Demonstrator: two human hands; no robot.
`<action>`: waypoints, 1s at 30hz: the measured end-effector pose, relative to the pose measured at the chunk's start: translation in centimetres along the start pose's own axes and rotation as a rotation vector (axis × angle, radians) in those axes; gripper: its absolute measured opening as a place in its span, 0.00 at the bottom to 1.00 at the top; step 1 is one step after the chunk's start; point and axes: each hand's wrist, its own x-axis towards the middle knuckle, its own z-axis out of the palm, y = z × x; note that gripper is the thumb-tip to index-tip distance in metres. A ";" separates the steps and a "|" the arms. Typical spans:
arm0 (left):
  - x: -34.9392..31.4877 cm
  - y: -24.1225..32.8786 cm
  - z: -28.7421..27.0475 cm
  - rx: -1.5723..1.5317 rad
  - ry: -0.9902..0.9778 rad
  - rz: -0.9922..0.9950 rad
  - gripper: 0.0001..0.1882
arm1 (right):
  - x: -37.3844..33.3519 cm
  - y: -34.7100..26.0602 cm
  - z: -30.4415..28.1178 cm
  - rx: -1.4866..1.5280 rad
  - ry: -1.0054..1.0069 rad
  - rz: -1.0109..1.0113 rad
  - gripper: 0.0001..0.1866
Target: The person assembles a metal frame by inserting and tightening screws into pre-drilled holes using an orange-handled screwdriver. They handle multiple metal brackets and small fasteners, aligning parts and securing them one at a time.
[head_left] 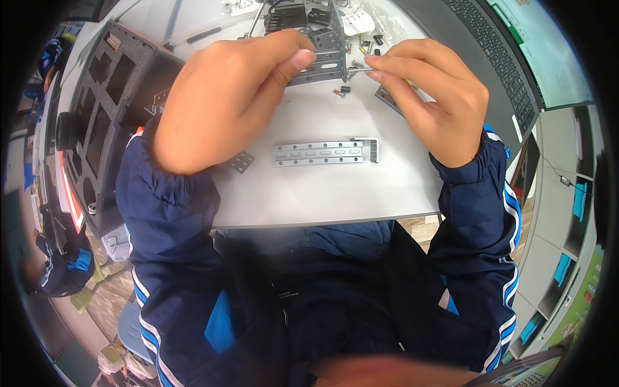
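Note:
My left hand (222, 97) is closed on a grey slotted metal beam (327, 67), thumb and fingers pinching its near face. An upright dark metal plate (338, 32) stands at the beam's right end. With thumb and fingertips my right hand (442, 97) pinches a thin silvery rod (358, 69), whose tip meets the plate's outer side; whether it is a hex key or a long screw I cannot tell. Nearer me on the table lies a silver slotted channel (317, 154) with an angled bracket (370, 149) at its right end.
Loose screws and small black spacers (345, 89) lie beyond my hands. A laptop (480, 58) stands at the right. On the left is a foam-lined case (103, 97). A small perforated plate (242, 162) lies by my left wrist. The white table's front edge (329, 224) is before my lap.

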 end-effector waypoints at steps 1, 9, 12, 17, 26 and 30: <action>0.0 0.1 0.0 -0.018 -0.003 -0.011 0.07 | 0.0 0.0 0.0 0.006 0.012 -0.017 0.10; 0.1 0.0 0.1 -0.066 -0.032 -0.057 0.08 | 0.0 -0.3 -0.4 0.066 -0.087 0.025 0.14; 0.0 0.0 0.2 -0.032 -0.014 -0.039 0.08 | 0.0 -0.6 0.4 0.126 -0.091 0.034 0.17; 0.0 0.1 0.1 -0.019 -0.029 -0.058 0.08 | -0.1 -0.3 0.7 0.111 -0.120 -0.036 0.20; -0.1 -0.1 -0.2 0.004 -0.048 -0.028 0.12 | 0.2 0.3 0.0 -0.029 -0.073 -0.134 0.23; -0.1 -0.2 -0.5 0.007 -0.057 -0.045 0.12 | 0.2 0.2 0.2 0.024 -0.083 -0.072 0.18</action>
